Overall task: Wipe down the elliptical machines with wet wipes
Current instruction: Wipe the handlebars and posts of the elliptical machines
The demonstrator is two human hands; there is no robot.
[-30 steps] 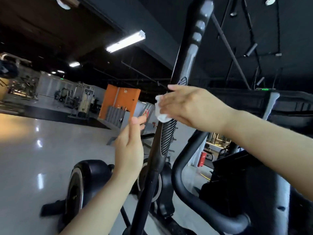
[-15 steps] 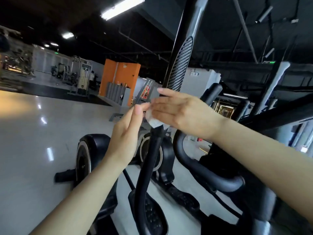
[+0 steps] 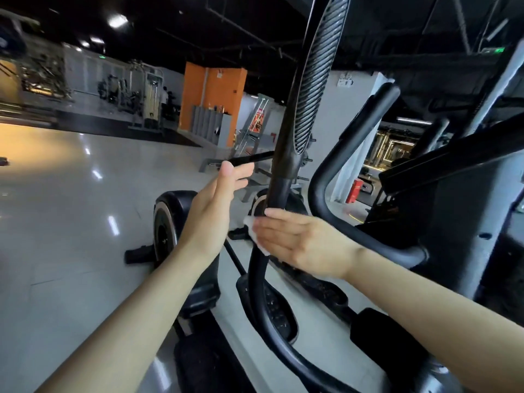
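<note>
1. The right hand [image 3: 295, 239] presses a wipe [image 3: 256, 236] flat-fingered against the elliptical's bar [image 3: 279, 177], below the ribbed grip [image 3: 314, 80].
2. The left hand [image 3: 212, 211] hangs open just left of the bar, touching nothing.
3. Risk: pressed, not clasped, the wipe could slip off the round bar; the far side may go unwiped.
4. Glossy grey floor [image 3: 71, 208]; dim gym, orange wall [image 3: 212, 97] behind.
</note>
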